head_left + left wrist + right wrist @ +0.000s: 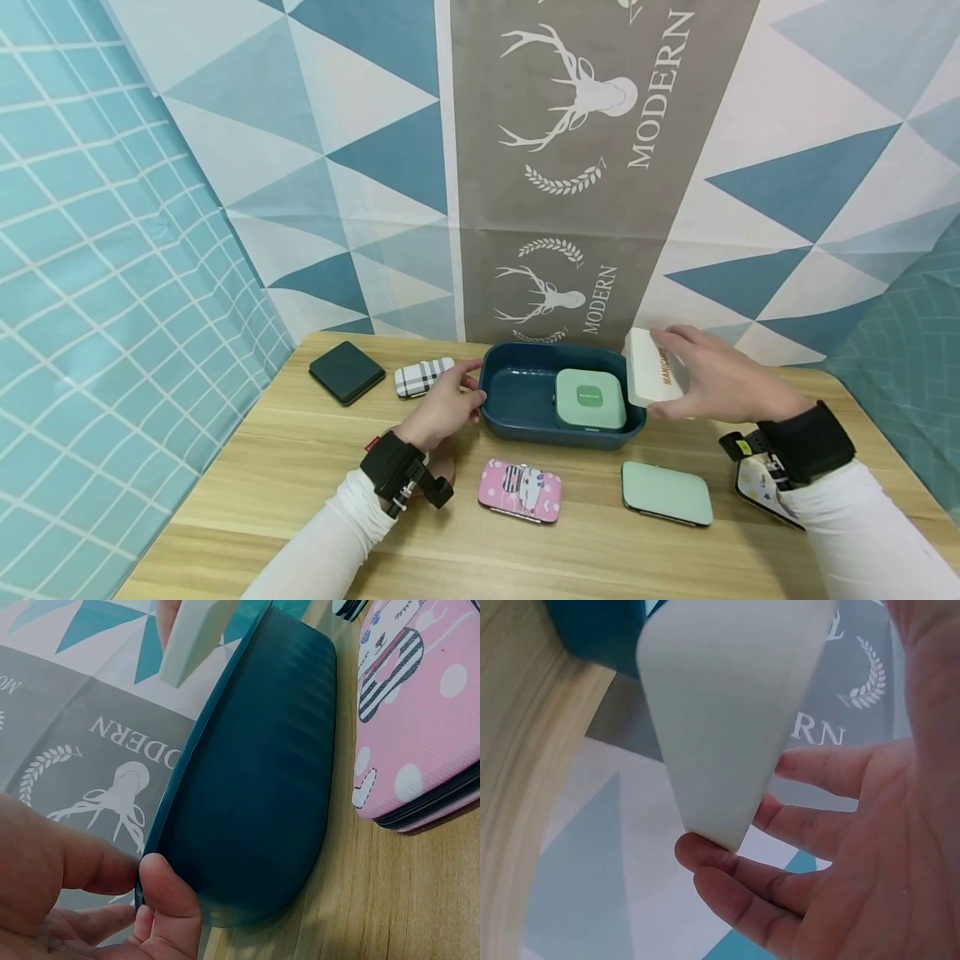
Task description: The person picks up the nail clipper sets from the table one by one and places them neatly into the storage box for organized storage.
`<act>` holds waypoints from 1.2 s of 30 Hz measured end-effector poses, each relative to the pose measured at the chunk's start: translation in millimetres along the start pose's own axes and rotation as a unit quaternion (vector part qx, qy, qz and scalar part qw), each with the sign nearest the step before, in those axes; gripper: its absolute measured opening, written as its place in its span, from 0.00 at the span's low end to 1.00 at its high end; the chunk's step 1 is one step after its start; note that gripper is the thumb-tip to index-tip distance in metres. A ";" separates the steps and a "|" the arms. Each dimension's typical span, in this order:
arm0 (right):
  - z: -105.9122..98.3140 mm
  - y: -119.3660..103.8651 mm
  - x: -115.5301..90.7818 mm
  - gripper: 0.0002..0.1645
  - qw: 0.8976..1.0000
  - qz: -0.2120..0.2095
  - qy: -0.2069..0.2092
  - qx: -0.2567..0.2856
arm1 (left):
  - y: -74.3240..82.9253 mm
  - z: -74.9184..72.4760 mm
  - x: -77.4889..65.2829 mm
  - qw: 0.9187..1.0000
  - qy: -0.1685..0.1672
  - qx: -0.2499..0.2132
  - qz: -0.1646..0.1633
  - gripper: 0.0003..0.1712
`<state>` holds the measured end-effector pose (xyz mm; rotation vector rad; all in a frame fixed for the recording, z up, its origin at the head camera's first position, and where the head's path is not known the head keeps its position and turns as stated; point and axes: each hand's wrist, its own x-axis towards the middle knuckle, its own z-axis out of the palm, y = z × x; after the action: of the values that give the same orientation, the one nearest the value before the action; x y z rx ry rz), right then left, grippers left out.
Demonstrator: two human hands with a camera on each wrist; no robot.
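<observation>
A dark blue plastic bin (517, 392) stands near the back of the table, with a mint-green square case (590, 402) lying in its right half. My left hand (447, 404) pinches the bin's left end at the rim; in the left wrist view the thumb (171, 889) presses on the outer wall. Above the bin's right end, my right hand (723, 379) grips a white box-shaped case (651, 371) with orange lettering, held tilted. The right wrist view shows fingertips (697, 851) curled at the edge of this white case (720, 712).
Left of the bin lie a black square case (347, 372) and a plaid case (422, 377). In front are a pink cat-print case (520, 490) and a pale green case (666, 493). A patterned case (761, 483) is partly under my right wrist, a pinkish thing (444, 461) under my left.
</observation>
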<state>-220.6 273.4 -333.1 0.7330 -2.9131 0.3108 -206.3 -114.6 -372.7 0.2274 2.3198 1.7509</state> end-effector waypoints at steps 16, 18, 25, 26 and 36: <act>2.3 -25.8 24.4 0.70 1.000 -0.018 0.008 -0.010 | -31.3 -0.6 20.9 1.000 0.015 0.003 0.005 0.33; 2.5 -28.8 27.2 0.70 1.000 -0.025 0.009 -0.014 | -31.4 -0.9 21.5 1.000 0.014 0.004 0.002 0.33; 1.8 -39.2 36.5 0.69 0.999 -0.037 -0.005 -0.017 | -28.8 -1.4 23.8 1.000 0.006 0.003 -0.005 0.33; 1.7 -40.9 37.5 0.69 0.999 -0.037 -0.007 -0.017 | -28.2 -1.4 23.8 1.000 0.005 0.003 -0.006 0.34; 1.9 -58.4 49.9 0.69 0.998 -0.045 -0.032 -0.010 | -28.6 -0.5 20.7 1.000 0.012 -0.001 0.003 0.33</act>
<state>-236.4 200.0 -316.8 0.8829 -2.9280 0.2523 -225.9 -117.6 -401.9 0.2147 2.3359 1.7697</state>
